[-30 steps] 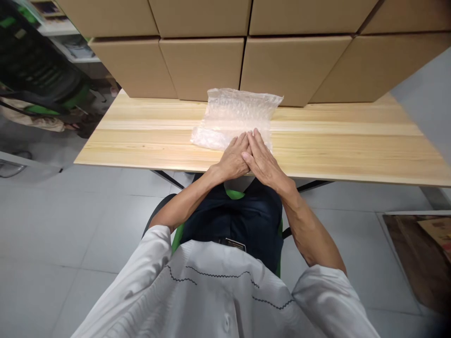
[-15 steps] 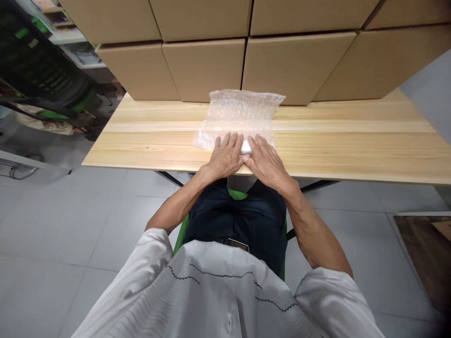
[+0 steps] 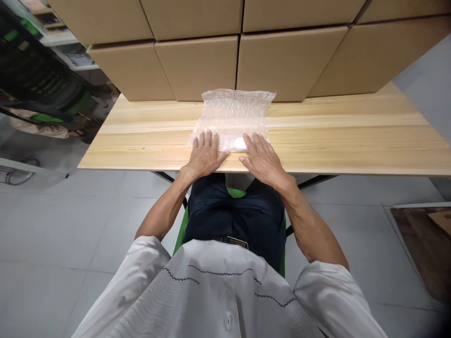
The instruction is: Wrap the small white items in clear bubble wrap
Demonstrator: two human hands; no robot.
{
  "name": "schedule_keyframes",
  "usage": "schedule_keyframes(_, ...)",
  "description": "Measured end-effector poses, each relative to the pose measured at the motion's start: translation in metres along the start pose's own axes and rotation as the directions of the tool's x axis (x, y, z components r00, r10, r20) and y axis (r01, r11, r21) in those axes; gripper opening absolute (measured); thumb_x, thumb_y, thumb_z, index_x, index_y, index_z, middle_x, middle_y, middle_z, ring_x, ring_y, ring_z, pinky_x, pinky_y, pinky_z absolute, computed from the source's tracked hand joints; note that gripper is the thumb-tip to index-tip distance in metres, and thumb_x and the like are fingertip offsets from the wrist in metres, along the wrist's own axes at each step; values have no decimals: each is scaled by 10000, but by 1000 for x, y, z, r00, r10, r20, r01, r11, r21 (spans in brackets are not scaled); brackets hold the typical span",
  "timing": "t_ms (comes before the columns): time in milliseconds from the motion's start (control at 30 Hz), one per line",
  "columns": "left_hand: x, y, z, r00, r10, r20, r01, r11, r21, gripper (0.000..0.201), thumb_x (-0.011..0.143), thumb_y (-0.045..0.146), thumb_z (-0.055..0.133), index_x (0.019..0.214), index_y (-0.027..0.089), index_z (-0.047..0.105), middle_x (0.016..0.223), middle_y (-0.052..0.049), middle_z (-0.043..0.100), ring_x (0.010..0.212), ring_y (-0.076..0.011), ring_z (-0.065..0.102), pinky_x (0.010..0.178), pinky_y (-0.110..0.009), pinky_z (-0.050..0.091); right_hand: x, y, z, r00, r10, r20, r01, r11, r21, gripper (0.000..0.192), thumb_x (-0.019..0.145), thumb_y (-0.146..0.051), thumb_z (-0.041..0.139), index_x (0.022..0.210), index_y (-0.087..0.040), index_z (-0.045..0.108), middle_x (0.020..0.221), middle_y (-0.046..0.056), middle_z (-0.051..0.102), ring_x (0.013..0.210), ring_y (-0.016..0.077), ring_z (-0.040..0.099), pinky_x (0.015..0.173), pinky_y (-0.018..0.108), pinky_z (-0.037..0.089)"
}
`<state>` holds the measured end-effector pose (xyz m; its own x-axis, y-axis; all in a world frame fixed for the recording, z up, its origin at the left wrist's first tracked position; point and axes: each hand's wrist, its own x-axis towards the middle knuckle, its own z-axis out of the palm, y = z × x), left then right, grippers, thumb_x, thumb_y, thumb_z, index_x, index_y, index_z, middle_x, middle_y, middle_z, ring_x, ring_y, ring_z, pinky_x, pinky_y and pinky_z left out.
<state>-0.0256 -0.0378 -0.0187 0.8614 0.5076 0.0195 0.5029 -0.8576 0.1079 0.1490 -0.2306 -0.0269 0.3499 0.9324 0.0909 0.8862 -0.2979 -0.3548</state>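
A sheet of clear bubble wrap (image 3: 234, 110) lies on the wooden table in front of me, its far edge raised near the cardboard boxes. Along its near edge rests a small white object (image 3: 240, 143), rounded at one end; its kind does not show, and part of it seems covered by the wrap. My left hand (image 3: 206, 152) lies flat on the near left corner of the wrap, fingers stretched forward. Over the near right corner, my right hand (image 3: 261, 157) is spread flat, its fingertips beside the white object. Neither hand is closed around anything.
Cardboard boxes (image 3: 197, 68) stand stacked in two visible rows along the back of the wooden table (image 3: 334, 141). A black and green chair (image 3: 42, 80) is at the left, near white shelving. A brown panel (image 3: 423, 249) lies on the floor at right.
My left hand has moved left, away from my right hand, so the two are farther apart. More of the wrap's near edge shows between them. The view has shifted slightly.
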Motion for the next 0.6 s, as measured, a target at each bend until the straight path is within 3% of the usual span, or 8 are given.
schedule_keyframes(133, -2, -13, 3, 1000, -22, -17, 22, 1000, -11, 999, 1198, 762, 404, 1856, 10, 356, 1952, -372, 247, 1861, -535, 222, 1477, -754, 201, 1, 2, 1, 1000, 4, -15, -4, 1000, 20, 883, 1170, -471, 499, 1931, -128, 211, 2004, 248, 227, 1873, 461, 211, 1479, 739, 249)
schedule_keyframes(333, -11, -31, -2, 997, -70, -21, 69, 997, -22, 1036, 1201, 778, 324, 1819, -52, 373, 1937, -404, 248, 1860, -530, 229, 1485, -711, 218, 0, 0, 0, 1000, 24, 2, -24, 999, 23, 926, 1170, -479, 482, 1891, 27, 195, 1980, 324, 224, 1876, 449, 204, 1512, 659, 214)
schedule_keyframes(467, -16, -44, -6, 997, -78, -2, 78, 996, -32, 1007, 1195, 735, 344, 1806, -65, 372, 1939, -402, 243, 1870, -490, 231, 1498, -663, 227, 2, -1, 1, 1000, 28, -7, -28, 999, 21, 918, 1161, -472, 499, 1887, 13, 214, 1975, 322, 241, 1871, 451, 223, 1509, 678, 225)
schedule_keyframes(600, -19, -61, -11, 997, -76, -31, 75, 997, -3, 929, 1157, 698, 417, 1738, -26, 465, 1907, -392, 354, 1838, -483, 326, 1473, -663, 297, 5, -1, 2, 1000, 19, -17, -19, 1000, 20, 920, 1148, -460, 526, 1880, 17, 238, 1968, 318, 260, 1871, 433, 237, 1515, 662, 228)
